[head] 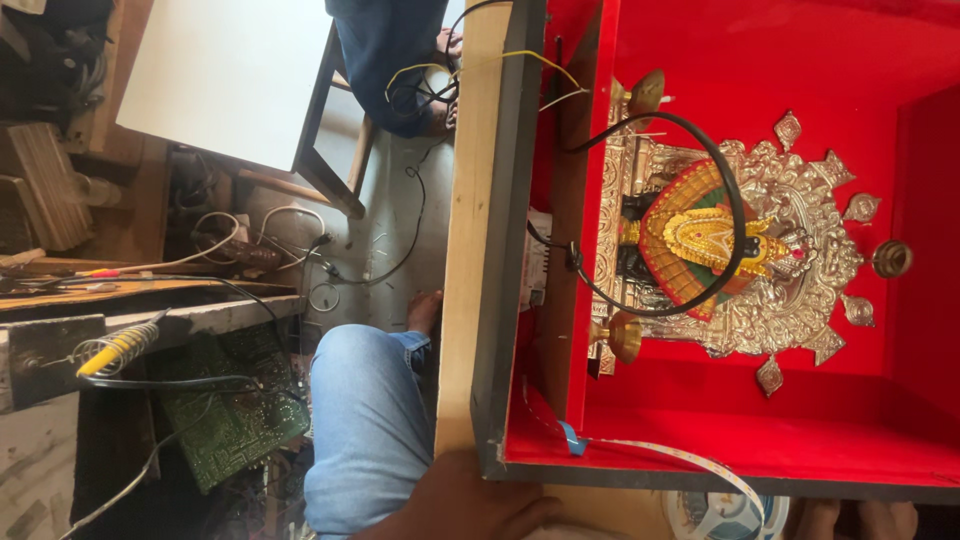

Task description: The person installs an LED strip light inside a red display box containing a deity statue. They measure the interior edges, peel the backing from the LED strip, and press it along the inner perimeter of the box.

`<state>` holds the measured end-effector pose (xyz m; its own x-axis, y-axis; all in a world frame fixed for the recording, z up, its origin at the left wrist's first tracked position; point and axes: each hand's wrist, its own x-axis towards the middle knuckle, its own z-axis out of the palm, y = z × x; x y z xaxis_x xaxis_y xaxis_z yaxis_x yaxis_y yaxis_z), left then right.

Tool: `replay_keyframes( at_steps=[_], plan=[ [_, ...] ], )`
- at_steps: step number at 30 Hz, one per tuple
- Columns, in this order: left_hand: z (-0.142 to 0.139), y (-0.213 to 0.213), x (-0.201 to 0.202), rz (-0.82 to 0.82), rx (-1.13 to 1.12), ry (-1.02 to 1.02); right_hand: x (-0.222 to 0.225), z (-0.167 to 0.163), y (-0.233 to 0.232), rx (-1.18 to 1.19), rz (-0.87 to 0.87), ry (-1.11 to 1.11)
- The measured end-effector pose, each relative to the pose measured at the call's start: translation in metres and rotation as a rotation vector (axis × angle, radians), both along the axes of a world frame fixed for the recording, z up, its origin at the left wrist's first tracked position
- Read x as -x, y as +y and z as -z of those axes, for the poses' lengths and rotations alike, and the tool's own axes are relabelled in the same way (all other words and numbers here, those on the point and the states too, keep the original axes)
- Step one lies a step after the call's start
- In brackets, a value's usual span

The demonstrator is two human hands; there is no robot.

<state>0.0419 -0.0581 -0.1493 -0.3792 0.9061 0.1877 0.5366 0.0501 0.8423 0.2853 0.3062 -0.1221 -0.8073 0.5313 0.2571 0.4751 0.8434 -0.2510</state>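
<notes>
The picture is turned on its side. My right hand [465, 500] comes in from the bottom edge and grips the lower corner of a dark-framed box [500, 300] with a red lining. Inside the box hangs a silver and gold figure panel [740, 250], with a black cable [735, 200] looped across it and small brass lamps [625, 335] beside it. Yellow and white wires [540, 60] run out of the box's top corner. A white strip [690, 460] lies on the red floor of the box. My left hand is out of sight.
A wooden board [460, 250] backs the box. My knee in jeans [365, 430] is beside it. Another person's legs [390, 60] stand by a table [230, 80]. A soldering iron [115, 348], a green circuit board [235, 420] and cables [300, 240] lie at left. Rounded fingertips or toes [860, 520] show at bottom right.
</notes>
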Motion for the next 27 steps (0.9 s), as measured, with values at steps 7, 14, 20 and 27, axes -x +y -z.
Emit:
replay_keyframes(
  at_steps=[7, 14, 20, 27],
  plan=[
    [0.000, 0.001, -0.002, 0.009, 0.089, -0.064, -0.010, 0.001, 0.010, -0.337, -0.264, -0.112],
    [0.000, 0.001, 0.000, 0.023, 0.041, -0.039, -0.039, 0.027, 0.034, -0.122, -0.118, -0.148],
    [0.002, 0.000, 0.000, 0.079, 0.143, -0.042, -0.048, 0.033, 0.037, -0.039, -0.043, -0.124],
    [0.003, -0.001, -0.001, 0.057, 0.079, 0.033, -0.020, 0.011, 0.016, -0.041, -0.006, -0.121]
  ],
)
